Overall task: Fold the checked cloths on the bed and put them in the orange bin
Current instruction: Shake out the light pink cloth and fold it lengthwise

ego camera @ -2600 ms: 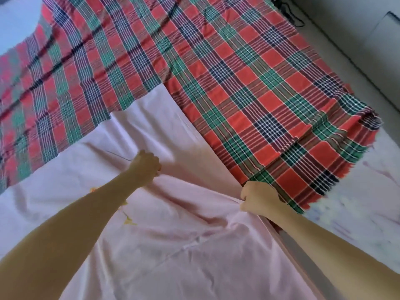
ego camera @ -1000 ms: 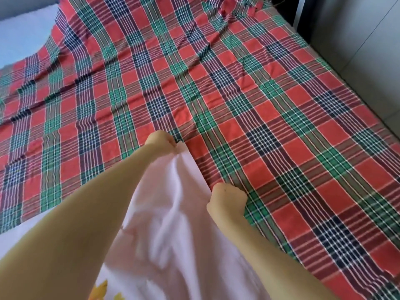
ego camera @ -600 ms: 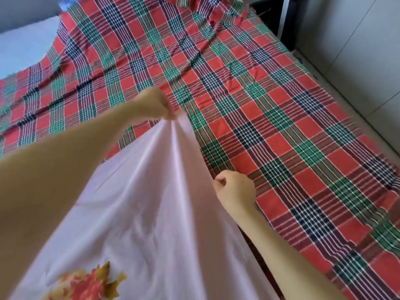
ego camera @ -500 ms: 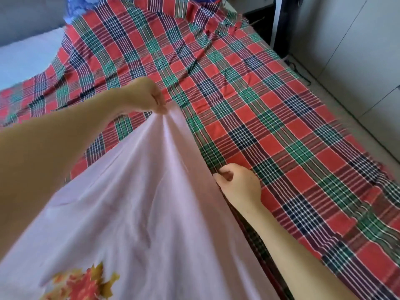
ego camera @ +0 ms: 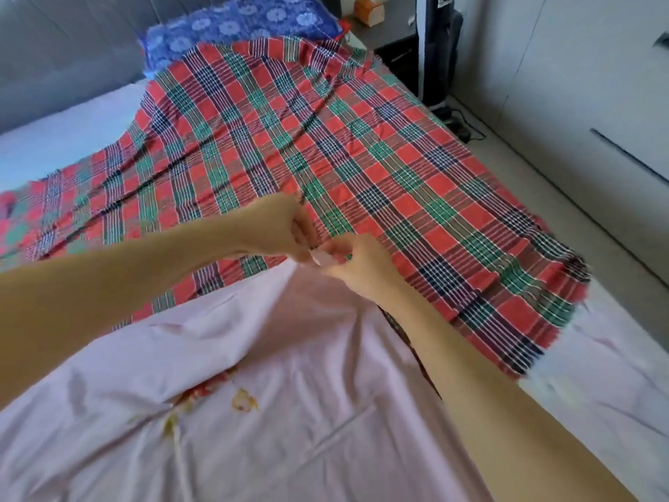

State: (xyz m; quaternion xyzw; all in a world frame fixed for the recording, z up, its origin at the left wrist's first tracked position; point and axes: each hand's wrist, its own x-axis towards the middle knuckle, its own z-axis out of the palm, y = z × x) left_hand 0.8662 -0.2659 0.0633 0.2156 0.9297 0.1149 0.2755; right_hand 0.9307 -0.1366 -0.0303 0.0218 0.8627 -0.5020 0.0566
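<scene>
A big red, green and navy checked cloth (ego camera: 325, 150) lies spread over the far half of the bed, its right end hanging past the mattress edge. A pale pink sheet (ego camera: 275, 400) with a flower print covers the near half. My left hand (ego camera: 278, 231) and my right hand (ego camera: 356, 264) meet at the middle, just over the checked cloth's near edge. Both pinch the same bunched-up tip of the pink sheet. The orange bin is out of sight.
A blue flowered pillow (ego camera: 239, 29) lies at the grey headboard (ego camera: 54, 48). A dark bedside table (ego camera: 391, 38) holds a small orange box (ego camera: 368, 9). Pale cupboard doors (ego camera: 586, 85) and a strip of floor with a cable run along the right side.
My hands have come together: the right one rose from the sheet's side edge to the tip that the left one holds. The sheet has sagged lower, and the view has pulled back.
</scene>
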